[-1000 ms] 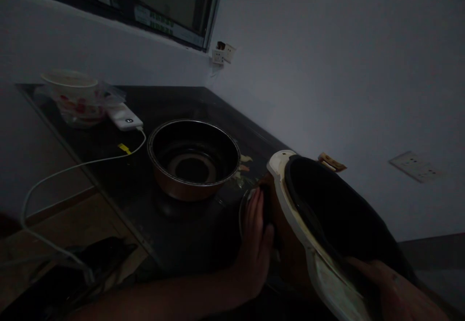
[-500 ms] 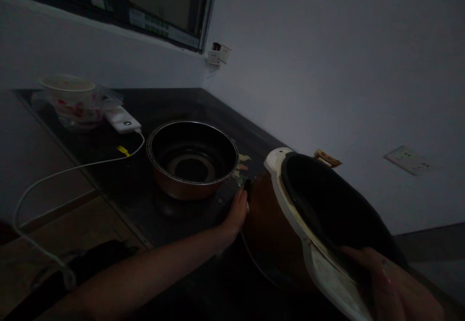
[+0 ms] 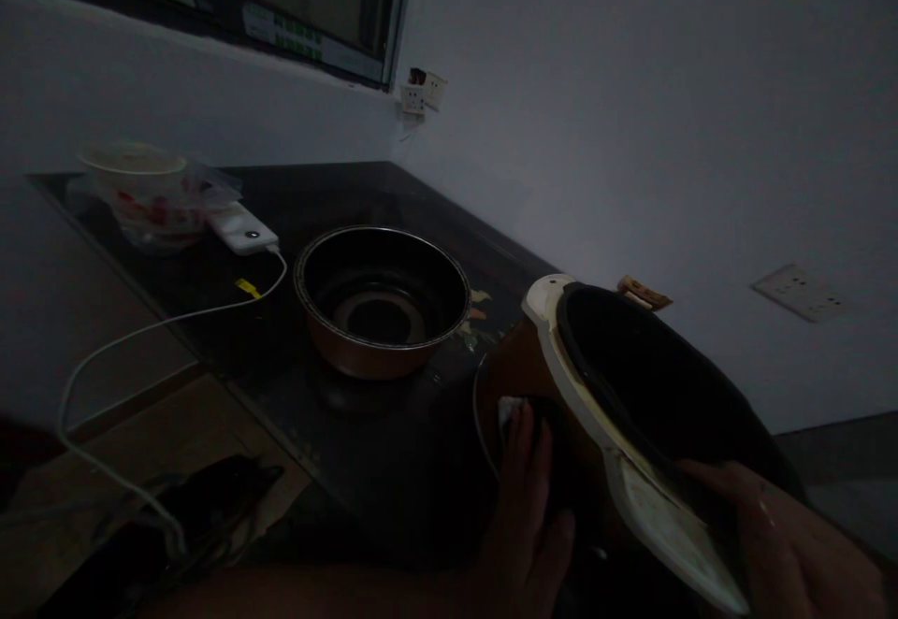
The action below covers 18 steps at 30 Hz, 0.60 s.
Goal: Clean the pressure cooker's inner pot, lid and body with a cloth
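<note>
A brown cooker (image 3: 596, 469) with a white collar and a dark, open inside leans tilted on the counter at the right. My right hand (image 3: 778, 516) grips its near rim, thumb over the edge; the other fingers are mostly hidden. Against the cooker's brown side, my left hand (image 3: 529, 497) presses a small white wad, perhaps tissue or cloth (image 3: 511, 409), under its straight fingers. To the left stands a round pan (image 3: 383, 357), brown outside and black inside, apart from both hands.
A white power bank (image 3: 243, 229) with a cable lies beside a bagged paper tub (image 3: 144, 198) at the far left of the dark counter (image 3: 329, 194). Scraps (image 3: 477, 320) lie behind the pan. A brown block-like thing (image 3: 644, 294) is by the wall, below sockets (image 3: 800, 292).
My left hand has moved with the white wad from the cooker's far left side down and nearer along its wall. My right hand stays on the rim.
</note>
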Each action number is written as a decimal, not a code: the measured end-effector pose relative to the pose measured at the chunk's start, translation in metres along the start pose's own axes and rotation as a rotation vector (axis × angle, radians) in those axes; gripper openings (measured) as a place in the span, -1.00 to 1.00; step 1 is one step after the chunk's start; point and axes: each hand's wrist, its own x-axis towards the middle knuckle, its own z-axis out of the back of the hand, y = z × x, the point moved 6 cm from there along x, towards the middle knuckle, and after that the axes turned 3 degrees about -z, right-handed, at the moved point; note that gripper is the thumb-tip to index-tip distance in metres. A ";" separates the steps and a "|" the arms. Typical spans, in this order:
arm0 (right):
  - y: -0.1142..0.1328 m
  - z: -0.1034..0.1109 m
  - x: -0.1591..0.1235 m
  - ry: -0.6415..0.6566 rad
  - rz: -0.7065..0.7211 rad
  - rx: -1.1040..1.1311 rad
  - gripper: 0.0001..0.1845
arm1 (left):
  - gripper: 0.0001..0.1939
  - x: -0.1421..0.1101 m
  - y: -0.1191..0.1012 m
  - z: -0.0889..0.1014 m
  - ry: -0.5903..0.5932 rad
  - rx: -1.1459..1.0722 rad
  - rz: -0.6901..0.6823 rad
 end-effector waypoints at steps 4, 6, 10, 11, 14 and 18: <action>0.009 -0.003 0.003 -0.008 0.105 -0.007 -0.67 | -0.35 0.018 -0.006 0.010 0.016 0.036 -0.019; 0.017 -0.007 0.009 -0.019 0.126 -0.029 -0.67 | -0.37 0.028 -0.004 0.017 -0.021 0.039 -0.013; 0.035 -0.021 0.026 -0.050 0.087 -0.042 -0.63 | -0.42 0.049 0.004 0.032 -0.111 0.012 0.058; 0.040 -0.025 0.030 -0.061 0.080 -0.046 -0.63 | -0.42 0.055 0.006 0.035 -0.131 -0.001 0.072; 0.052 -0.035 0.041 -0.084 0.065 -0.089 -0.60 | -0.43 0.069 0.009 0.045 -0.171 -0.043 0.080; 0.064 -0.045 0.053 -0.111 0.022 -0.191 -0.51 | -0.43 0.070 0.012 0.048 -0.202 -0.057 0.094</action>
